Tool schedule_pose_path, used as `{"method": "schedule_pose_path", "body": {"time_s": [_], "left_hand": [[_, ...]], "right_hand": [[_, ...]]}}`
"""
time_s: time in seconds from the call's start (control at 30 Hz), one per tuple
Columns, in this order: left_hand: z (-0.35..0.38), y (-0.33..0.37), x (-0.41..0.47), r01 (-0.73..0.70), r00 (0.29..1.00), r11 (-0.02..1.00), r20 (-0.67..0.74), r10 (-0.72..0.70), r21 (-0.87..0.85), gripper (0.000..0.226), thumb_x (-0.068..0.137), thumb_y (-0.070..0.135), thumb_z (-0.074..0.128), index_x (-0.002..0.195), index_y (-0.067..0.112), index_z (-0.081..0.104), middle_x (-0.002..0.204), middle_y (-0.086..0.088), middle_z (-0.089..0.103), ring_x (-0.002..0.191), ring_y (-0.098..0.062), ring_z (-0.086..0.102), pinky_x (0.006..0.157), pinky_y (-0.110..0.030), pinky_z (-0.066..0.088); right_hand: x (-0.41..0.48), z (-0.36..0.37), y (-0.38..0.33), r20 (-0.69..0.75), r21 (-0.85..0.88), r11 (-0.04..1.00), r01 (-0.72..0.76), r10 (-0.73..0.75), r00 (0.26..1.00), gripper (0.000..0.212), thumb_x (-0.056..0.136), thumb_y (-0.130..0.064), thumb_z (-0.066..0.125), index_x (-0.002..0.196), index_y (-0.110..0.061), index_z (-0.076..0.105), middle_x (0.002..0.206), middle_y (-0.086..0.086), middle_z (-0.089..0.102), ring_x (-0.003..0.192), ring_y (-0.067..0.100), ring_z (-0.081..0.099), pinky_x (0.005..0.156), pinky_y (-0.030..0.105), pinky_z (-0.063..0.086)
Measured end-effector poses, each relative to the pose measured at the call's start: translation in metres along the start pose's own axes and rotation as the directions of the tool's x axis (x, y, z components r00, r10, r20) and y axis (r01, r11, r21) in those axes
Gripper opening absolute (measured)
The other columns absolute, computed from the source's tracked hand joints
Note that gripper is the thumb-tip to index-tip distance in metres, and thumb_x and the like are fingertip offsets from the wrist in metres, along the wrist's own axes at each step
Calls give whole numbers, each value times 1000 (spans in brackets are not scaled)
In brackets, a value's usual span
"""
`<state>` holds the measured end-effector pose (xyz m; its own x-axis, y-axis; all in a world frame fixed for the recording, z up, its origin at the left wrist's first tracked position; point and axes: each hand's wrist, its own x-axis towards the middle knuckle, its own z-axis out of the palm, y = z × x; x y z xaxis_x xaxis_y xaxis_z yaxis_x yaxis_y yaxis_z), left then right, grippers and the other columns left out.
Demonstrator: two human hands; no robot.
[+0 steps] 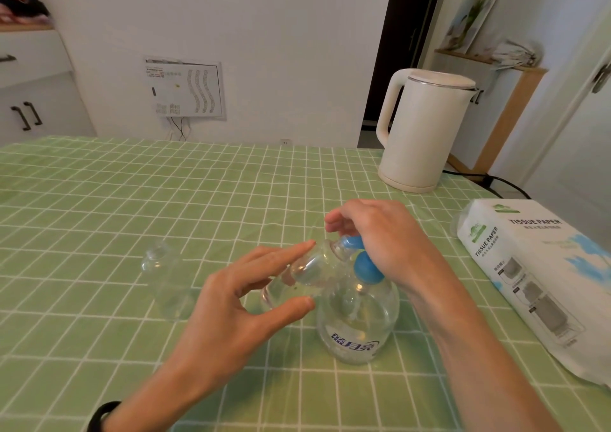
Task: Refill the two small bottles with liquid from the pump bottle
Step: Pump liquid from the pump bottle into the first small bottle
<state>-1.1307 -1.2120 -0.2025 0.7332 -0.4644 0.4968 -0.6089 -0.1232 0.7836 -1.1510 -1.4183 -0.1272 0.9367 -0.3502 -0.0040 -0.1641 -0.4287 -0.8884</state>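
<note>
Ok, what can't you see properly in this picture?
Head view only:
Pump head: mostly covered by the right hand; its spout tip is hidden.
Held small bottle in the left hand: clear, so its fill level is unreadable.
Other small bottle: see-through, blurry; contents unclear.
Tissue pack: cut off by the right edge.

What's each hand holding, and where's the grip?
Left hand pinches the tilted small bottle by its body, thumb below, fingers above. Right hand curls over the blue pump head of the pump bottle.
</note>
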Motion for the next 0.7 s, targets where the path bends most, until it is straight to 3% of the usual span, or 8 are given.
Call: {"method": "schedule_pose_path", "body": {"time_s": [0.07,0.2,0.33,0.47,0.53,0.63,0.67,0.7], "left_hand": [[0,0,1,1,1000,1000,0,-1,-6,59,77,49,79,133,55,64,123,15,74,112,-19,71,99,-42,57],[1,-2,3,-4,1000,1000,-1,4,-13,58,78,47,80,133,55,64,123,15,74,113,-19,71,98,-45,58],[1,-4,2,3,1000,1000,-2,-3,-2,58,78,48,79,133,55,64,123,18,74,114,-17,70,96,-39,57],[1,-1,0,-3,1000,1000,-2,3,3,58,78,48,79,133,56,64,123,18,74,113,-18,71,99,-46,58],[2,0,0,-2,1000,1000,-1,2,-11,58,78,47,80,133,55,64,123,15,74,113,-19,71,100,-46,58],[1,0,0,-9,1000,1000,-9,9,-8,58,77,48,79,132,56,64,122,16,74,111,-16,71,97,-35,57],[1,0,1,-10,1000,1000,-11,10,-3,58,77,48,79,132,57,64,121,18,74,110,-13,70,96,-30,55],[1,0,1,-10,1000,1000,-10,10,-3,58,77,48,79,132,57,64,121,19,74,110,-12,70,95,-26,55]], "right_hand": [[1,0,2,-17,-39,999,25,-26,1000,41,100,-30,52,100,2,77,99,-18,79,98,-4,69,90,27,52],[3,1,2,3,-4,1000,3,-3,1000,33,101,-29,53,88,-22,83,96,-13,80,99,3,71,90,27,51],[1,0,1,94,0,999,-51,51,994,30,101,-28,55,90,-24,83,94,-12,81,93,-2,72,77,20,45],[0,0,-1,66,-15,999,-49,50,997,31,101,-29,54,88,-24,82,97,-11,80,101,7,72,93,31,51],[-1,0,-2,45,-27,999,-36,37,998,32,100,-30,54,88,-21,82,99,-9,80,102,10,72,100,35,52],[-1,-3,-2,5,-81,997,15,-15,1000,44,99,-37,54,102,2,75,108,16,77,93,26,71,90,32,56],[-2,-4,-2,-8,-99,995,26,-27,1000,51,99,-41,53,107,5,71,111,16,75,95,25,70,83,32,56],[-2,-5,-2,-18,-99,995,28,-30,999,55,99,-46,51,107,4,72,109,5,78,93,18,71,76,27,53]]}}
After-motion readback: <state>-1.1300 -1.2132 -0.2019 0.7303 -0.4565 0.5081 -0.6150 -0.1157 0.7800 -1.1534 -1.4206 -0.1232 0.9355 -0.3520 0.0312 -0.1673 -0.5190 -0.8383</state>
